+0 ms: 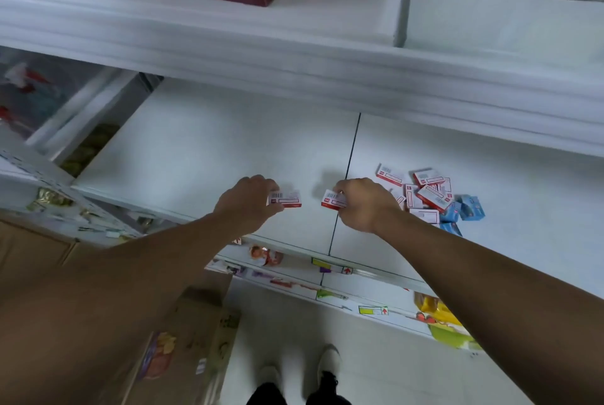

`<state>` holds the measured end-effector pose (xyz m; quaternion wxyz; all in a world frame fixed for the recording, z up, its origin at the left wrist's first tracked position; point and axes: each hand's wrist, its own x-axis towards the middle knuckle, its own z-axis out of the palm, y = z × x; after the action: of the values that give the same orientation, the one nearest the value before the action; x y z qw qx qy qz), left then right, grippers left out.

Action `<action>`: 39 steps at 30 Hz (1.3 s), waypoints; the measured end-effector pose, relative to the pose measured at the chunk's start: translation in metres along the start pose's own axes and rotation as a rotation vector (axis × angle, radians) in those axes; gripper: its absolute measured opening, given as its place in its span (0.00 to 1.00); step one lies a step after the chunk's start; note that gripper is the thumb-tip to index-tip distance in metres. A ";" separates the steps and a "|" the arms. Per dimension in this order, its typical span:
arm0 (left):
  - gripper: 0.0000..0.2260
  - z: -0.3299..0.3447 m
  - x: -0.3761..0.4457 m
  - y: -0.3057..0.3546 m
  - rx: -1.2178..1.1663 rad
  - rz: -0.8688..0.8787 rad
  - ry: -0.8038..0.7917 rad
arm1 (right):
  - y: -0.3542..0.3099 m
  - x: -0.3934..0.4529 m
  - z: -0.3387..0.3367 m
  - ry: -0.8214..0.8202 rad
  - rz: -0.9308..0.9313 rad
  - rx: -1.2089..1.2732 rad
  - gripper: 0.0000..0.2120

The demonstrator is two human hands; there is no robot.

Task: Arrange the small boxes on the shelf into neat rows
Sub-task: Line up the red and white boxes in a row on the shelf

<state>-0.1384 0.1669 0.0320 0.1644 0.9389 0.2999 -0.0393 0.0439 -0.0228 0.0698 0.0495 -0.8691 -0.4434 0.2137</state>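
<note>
While both arms reach over the white shelf (202, 143), the left hand (248, 205) pinches one red-and-white box (289, 199) and the right hand (366, 205) pinches another (330, 200), near the front edge. Right of them lies a loose heap of boxes (428, 194) (red-and-white, some blue (470, 207)).

One head-worn camera, looking steeply down and forward, close over the white shelf (202, 149) mid-frame; an upper shelf (327, 25) crosses the top, floor (287, 323) and feet (328, 362) sit at the bottom edge.
</note>
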 end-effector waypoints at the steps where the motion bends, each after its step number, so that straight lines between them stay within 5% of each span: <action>1: 0.21 0.001 0.004 -0.001 0.002 -0.001 -0.005 | 0.000 0.001 0.002 -0.011 0.002 -0.003 0.17; 20: 0.11 0.051 0.115 0.014 -0.043 0.184 -0.031 | -0.008 0.008 0.067 0.090 0.090 0.067 0.19; 24: 0.14 0.061 0.116 0.010 -0.094 0.192 -0.009 | -0.011 0.011 0.070 0.126 0.055 0.064 0.21; 29: 0.29 0.055 0.108 -0.003 -0.173 0.125 -0.027 | -0.017 0.019 0.069 0.134 0.039 0.078 0.27; 39: 0.18 0.048 0.066 -0.047 -0.230 0.132 0.045 | -0.032 0.051 0.083 0.117 0.007 0.024 0.29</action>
<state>-0.1107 0.2232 -0.0381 0.2663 0.9322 0.2436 0.0275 0.0110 0.0282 -0.0132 0.0851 -0.8809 -0.4341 0.1682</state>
